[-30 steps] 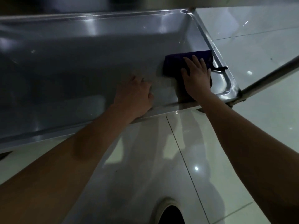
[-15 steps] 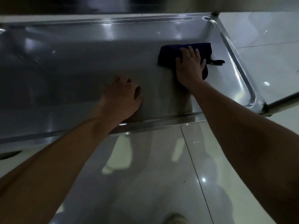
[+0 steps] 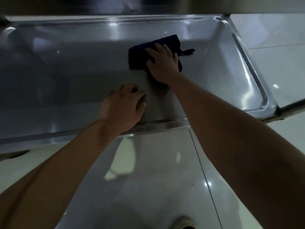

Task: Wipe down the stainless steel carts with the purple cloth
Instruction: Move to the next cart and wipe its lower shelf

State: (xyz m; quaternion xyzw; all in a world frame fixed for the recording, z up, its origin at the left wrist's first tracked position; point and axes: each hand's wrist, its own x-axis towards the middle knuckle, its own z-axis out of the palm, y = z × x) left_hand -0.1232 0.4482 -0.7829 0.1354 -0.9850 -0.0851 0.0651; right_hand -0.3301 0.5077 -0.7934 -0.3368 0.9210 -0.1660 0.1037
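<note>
Two bare hands down in one shallow stainless steel cart shelf [image 3: 214, 66], a tray-like pan with a raised rim all round. Only contents: purple cloth [image 3: 142, 52], folded, lying flat on the shelf floor beneath the right hand [image 3: 162, 65], fingers spread straight and pressing down on it, not curled round it. Small loop tag [image 3: 187, 52] sticking out of the cloth just right of that hand. Left hand [image 3: 123, 106] nearer the body, resting on the shelf floor just inside the near rim, fingers loosely bent, holding nothing. Plenty of bare steel left of both hands; a shorter bare stretch right of the cloth up to the rounded corner and side rim. Glossy tiled floor [image 3: 165, 171] below the near rim, with a shoe tip [image 3: 183, 223] at the bottom edge.
</note>
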